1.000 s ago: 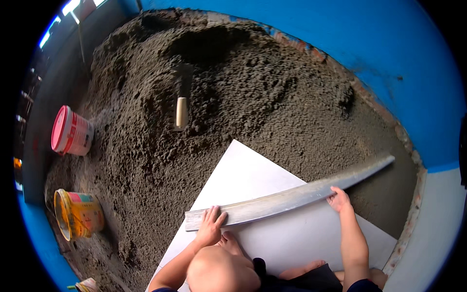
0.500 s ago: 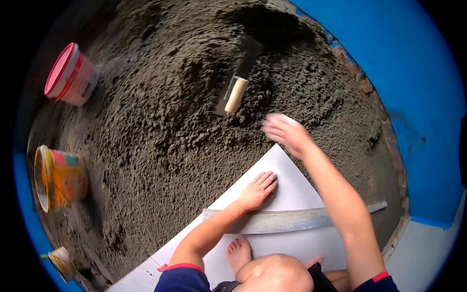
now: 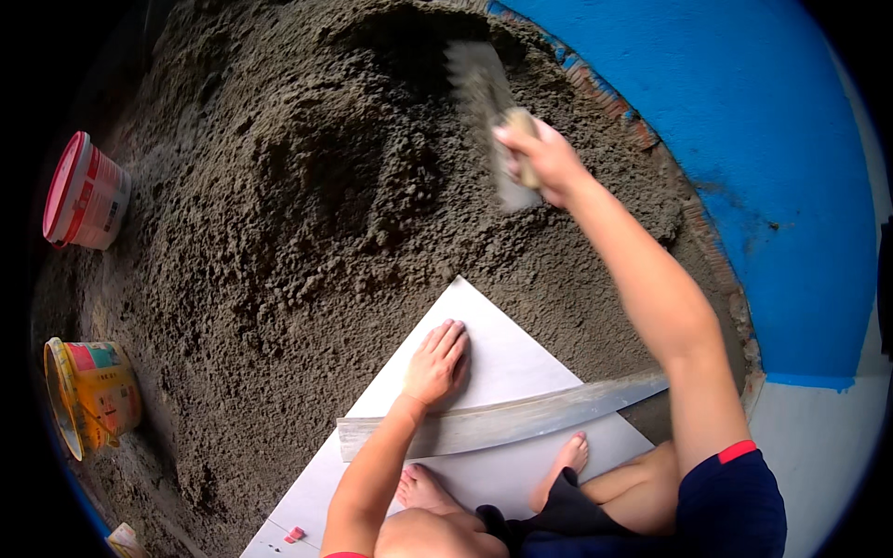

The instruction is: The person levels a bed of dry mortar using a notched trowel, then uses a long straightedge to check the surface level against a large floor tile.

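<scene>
My right hand (image 3: 544,163) is stretched far forward and grips the wooden handle of a notched trowel (image 3: 488,107), whose grey blade lies over the heap of dark mortar (image 3: 307,186). My left hand (image 3: 435,361) rests flat, fingers spread, on a white floor tile (image 3: 507,358) near its far corner. A long grey straightedge (image 3: 502,423) lies across the tile just behind that hand. My bare feet stand on the tile below the straightedge.
A white bucket with a red lid (image 3: 86,192) lies at the left on the mortar. A yellow bucket (image 3: 93,395) stands at the lower left. A blue wall (image 3: 744,139) with a brick edge bounds the mortar on the right.
My right hand left the straightedge, reached forward over the mortar and took hold of the trowel. My left hand moved off the straightedge onto the tile. The view leaned forward.
</scene>
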A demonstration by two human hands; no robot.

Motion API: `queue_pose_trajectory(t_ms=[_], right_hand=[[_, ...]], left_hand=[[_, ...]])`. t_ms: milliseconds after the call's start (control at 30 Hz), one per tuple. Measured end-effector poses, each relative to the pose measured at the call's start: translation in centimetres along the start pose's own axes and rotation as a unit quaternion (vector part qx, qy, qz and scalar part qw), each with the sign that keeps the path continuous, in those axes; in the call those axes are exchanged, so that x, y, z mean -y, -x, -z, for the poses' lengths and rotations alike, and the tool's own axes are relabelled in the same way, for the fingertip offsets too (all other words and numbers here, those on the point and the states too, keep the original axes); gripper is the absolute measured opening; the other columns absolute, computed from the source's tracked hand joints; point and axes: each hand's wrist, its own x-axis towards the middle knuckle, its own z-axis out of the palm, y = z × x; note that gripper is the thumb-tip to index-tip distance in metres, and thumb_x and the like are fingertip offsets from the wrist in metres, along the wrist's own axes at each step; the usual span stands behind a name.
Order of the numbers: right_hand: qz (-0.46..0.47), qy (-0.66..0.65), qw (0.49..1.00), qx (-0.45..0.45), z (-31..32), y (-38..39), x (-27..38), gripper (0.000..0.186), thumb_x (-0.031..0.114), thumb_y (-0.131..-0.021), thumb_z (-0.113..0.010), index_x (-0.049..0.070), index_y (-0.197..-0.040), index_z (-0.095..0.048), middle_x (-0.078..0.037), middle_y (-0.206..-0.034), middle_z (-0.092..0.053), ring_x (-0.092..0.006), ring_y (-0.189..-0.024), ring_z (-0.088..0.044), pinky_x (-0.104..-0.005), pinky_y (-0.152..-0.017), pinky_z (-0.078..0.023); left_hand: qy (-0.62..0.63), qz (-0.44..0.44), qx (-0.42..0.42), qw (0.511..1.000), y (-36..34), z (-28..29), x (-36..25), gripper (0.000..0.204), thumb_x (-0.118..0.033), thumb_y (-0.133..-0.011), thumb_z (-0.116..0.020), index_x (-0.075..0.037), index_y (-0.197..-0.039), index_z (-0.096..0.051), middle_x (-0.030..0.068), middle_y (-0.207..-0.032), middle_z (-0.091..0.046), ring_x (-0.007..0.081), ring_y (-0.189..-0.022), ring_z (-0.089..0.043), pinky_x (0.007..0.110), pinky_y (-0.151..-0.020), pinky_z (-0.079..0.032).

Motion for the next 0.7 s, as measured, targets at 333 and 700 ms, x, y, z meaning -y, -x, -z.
queue_pose_trajectory(t_ms=[333,700], right_hand=[[-0.212,-0.132,0.948,-0.196,27.8,11.7,-10.6,0.014,0.015,-0.095,-0.059,0.013,-0.105,-0.05,0.001,-0.078,-0.055,-0.0081,-0.054,-0.051,-0.0254,-0.044,-0.041],[-0.147,-0.091,0.967,-0.186,18.9,-3.1,-15.9,0.032,0.008,-0.088,-0.066,0.001,-0.111,-0.046,-0.002,-0.072,-0.057,-0.0079,-0.05,-0.053,-0.0235,-0.038,-0.043]], left_hand=[[-0.097,-0.153,0.313,0.932,-7.0,2.3,2.5,0.078,-0.051,-0.098,-0.049,-0.004,-0.156,-0.027,0.0163,-0.165,-0.021,0.0336,-0.154,-0.018,0.047,-0.125,-0.016],[-0.088,-0.056,0.222,0.969,-8.3,-1.1,-0.2,0.068,-0.036,-0.094,-0.055,-0.001,-0.15,-0.04,0.0167,-0.16,-0.035,0.032,-0.149,-0.032,0.044,-0.122,-0.024]])
